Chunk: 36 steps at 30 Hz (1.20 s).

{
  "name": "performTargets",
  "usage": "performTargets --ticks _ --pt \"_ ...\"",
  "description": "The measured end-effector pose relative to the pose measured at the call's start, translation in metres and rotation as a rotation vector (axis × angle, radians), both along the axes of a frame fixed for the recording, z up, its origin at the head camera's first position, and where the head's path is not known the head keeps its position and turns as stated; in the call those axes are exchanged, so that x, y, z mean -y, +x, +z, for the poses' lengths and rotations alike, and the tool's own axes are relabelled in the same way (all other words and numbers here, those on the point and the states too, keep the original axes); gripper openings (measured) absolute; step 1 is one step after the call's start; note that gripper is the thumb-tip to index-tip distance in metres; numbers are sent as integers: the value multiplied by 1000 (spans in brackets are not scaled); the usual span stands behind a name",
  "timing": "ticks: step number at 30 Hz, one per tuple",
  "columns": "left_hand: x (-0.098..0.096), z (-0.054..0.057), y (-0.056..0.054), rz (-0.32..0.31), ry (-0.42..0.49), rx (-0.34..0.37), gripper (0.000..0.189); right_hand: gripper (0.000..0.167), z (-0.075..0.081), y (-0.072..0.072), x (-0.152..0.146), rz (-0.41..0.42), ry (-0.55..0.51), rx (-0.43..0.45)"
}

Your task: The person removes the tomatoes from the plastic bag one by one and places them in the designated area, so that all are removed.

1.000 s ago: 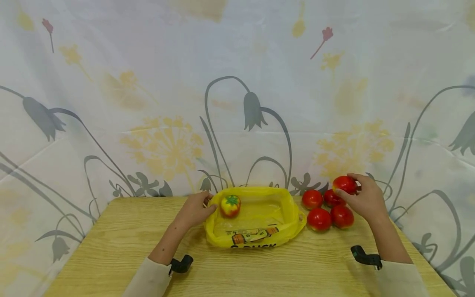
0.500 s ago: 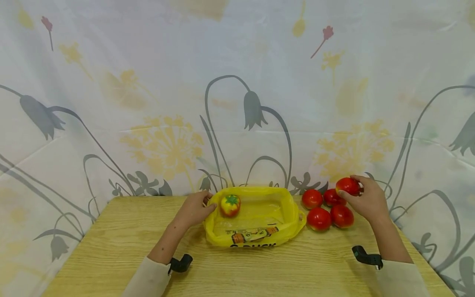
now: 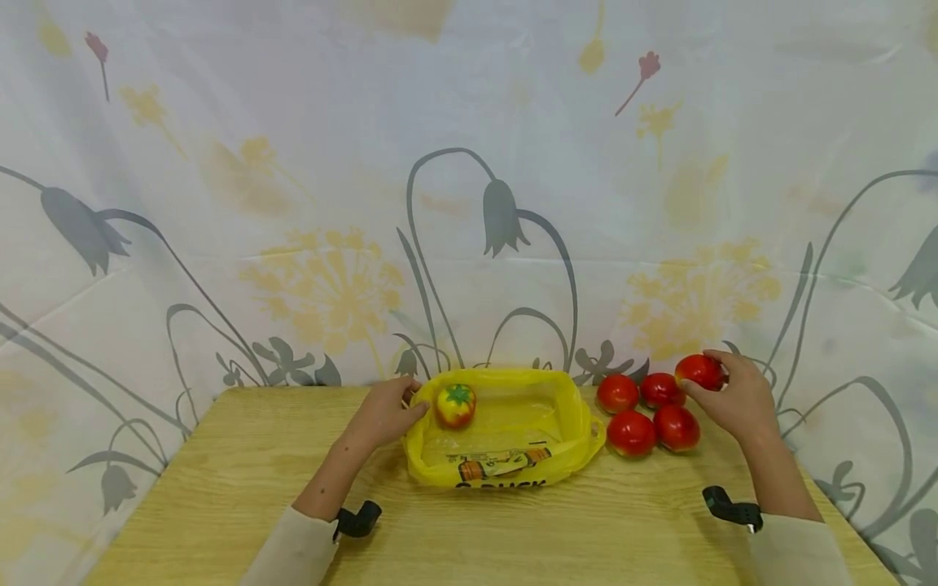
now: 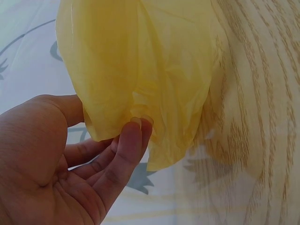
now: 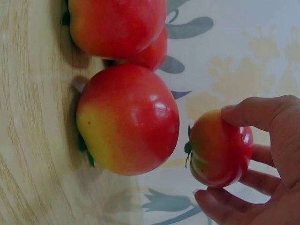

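Observation:
My left hand (image 3: 387, 413) pinches the left edge of an open yellow plastic bag (image 3: 432, 470). In the left wrist view its fingertips press the thin bag film (image 4: 136, 61) from outside, with the thumb partly behind it. One yellow-and-red tomato with a green top (image 3: 455, 406) sits inside the bag at the left. My right hand (image 3: 740, 399) grips a shiny red tomato (image 3: 699, 371) between thumb and fingers, to the right of the other tomatoes. The right wrist view shows green leaves on the held tomato (image 5: 220, 147), tilted sideways beside a larger-looking tomato (image 5: 129, 119).
Several red tomatoes (image 3: 632, 433) stand grouped on the wooden table (image 3: 528, 537), just right of the bag. A bag handle loop (image 3: 597, 431) lies close to them. Behind the table hangs a pale flower-patterned cloth (image 3: 469, 309). Black wrist straps (image 3: 359, 519) sit on both wrists.
My right hand has moved right and slightly down with its tomato, uncovering more of the rear tomato in the group. The left hand and bag have stayed in place.

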<state>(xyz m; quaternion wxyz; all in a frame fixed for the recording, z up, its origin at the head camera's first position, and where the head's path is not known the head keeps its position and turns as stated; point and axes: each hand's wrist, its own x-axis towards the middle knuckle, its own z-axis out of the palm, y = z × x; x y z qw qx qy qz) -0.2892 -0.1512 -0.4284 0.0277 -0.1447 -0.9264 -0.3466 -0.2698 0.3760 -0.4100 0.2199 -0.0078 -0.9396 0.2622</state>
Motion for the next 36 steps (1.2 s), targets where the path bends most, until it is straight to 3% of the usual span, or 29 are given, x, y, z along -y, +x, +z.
performTargets --ticks 23,36 --pt "-3 1 0 -25 -2 -31 27 61 -18 -5 -15 -30 64 15" --pt "-1 2 1 -24 -5 -30 27 62 -29 -9 -23 -27 112 88"
